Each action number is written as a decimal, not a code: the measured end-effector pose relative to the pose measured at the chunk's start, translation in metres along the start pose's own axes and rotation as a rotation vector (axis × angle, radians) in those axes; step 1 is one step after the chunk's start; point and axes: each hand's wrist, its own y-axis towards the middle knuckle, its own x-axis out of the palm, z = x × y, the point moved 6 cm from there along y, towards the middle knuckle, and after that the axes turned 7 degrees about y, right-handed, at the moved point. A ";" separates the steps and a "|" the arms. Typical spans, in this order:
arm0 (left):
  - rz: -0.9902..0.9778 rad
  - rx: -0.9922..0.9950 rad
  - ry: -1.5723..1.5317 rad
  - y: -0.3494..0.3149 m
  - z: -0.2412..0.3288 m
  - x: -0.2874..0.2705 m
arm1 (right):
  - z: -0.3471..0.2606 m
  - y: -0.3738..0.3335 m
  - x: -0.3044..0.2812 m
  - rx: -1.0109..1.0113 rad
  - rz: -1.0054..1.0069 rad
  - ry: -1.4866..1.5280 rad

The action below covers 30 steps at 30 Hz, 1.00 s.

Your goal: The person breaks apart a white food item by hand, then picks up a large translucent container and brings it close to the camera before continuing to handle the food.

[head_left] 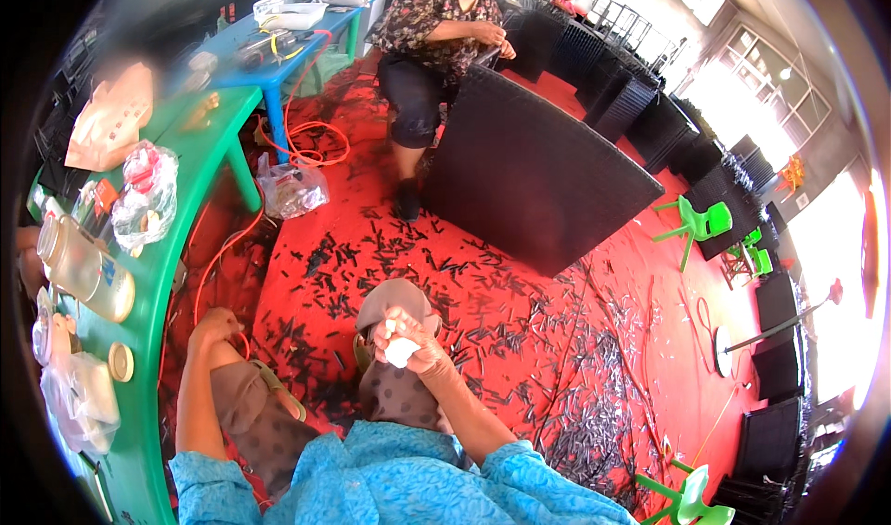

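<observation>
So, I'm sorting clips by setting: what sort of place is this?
Probably a workshop: black scraps litter the red floor, a person is beside a large dark panel, and dark stacks stand behind.

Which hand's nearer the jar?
Left. The left hand is right of the jar, just past the green table's edge; the right hand, holding a white thing, is farther right.

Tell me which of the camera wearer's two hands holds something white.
The right hand, near the middle of the view, grips a white piece; the left hand, closer to the green table, shows nothing white.
</observation>
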 end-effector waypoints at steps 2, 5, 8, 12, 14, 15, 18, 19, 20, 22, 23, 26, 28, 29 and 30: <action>-0.010 -0.026 -0.016 -0.001 -0.001 0.000 | 0.001 0.000 -0.001 0.004 0.006 -0.002; -0.008 -0.043 -0.040 -0.006 0.006 -0.005 | 0.000 -0.001 0.000 0.010 0.008 0.013; -0.005 -0.057 -0.020 -0.004 0.002 -0.002 | 0.001 0.000 0.000 0.018 0.005 0.014; 0.006 -0.095 -0.060 -0.004 -0.007 0.002 | 0.004 0.002 0.003 0.006 0.020 0.022; -0.015 -0.073 -0.005 -0.002 -0.005 0.000 | 0.004 0.001 0.002 -0.003 0.033 0.012; -0.002 -0.056 0.002 -0.001 -0.004 0.001 | 0.003 0.000 0.000 -0.003 0.037 0.001; 0.021 -0.031 -0.006 -0.003 0.000 -0.001 | 0.003 0.000 -0.001 0.002 0.045 -0.005; 0.017 -0.041 -0.031 -0.005 0.002 -0.001 | 0.003 0.001 -0.001 0.003 0.047 -0.003; 0.012 -0.051 -0.055 -0.007 0.001 -0.001 | 0.004 0.001 0.000 0.004 0.050 0.001; -0.011 -0.056 -0.017 -0.004 -0.001 -0.002 | 0.004 0.003 0.002 0.005 0.039 -0.011; -0.022 -0.056 -0.001 -0.003 0.000 -0.001 | 0.004 0.004 0.003 0.005 0.035 -0.020; -0.030 -0.076 -0.043 -0.006 -0.001 -0.002 | 0.005 0.003 0.004 0.020 0.043 -0.006; 0.022 -0.046 0.007 -0.002 -0.005 0.000 | 0.003 0.004 0.003 0.019 0.036 -0.015; 0.045 -0.028 0.031 -0.002 -0.004 0.000 | 0.003 0.004 0.002 0.017 0.036 -0.019; 0.034 -0.039 0.029 -0.002 -0.005 0.000 | 0.003 0.004 0.003 0.014 0.030 -0.005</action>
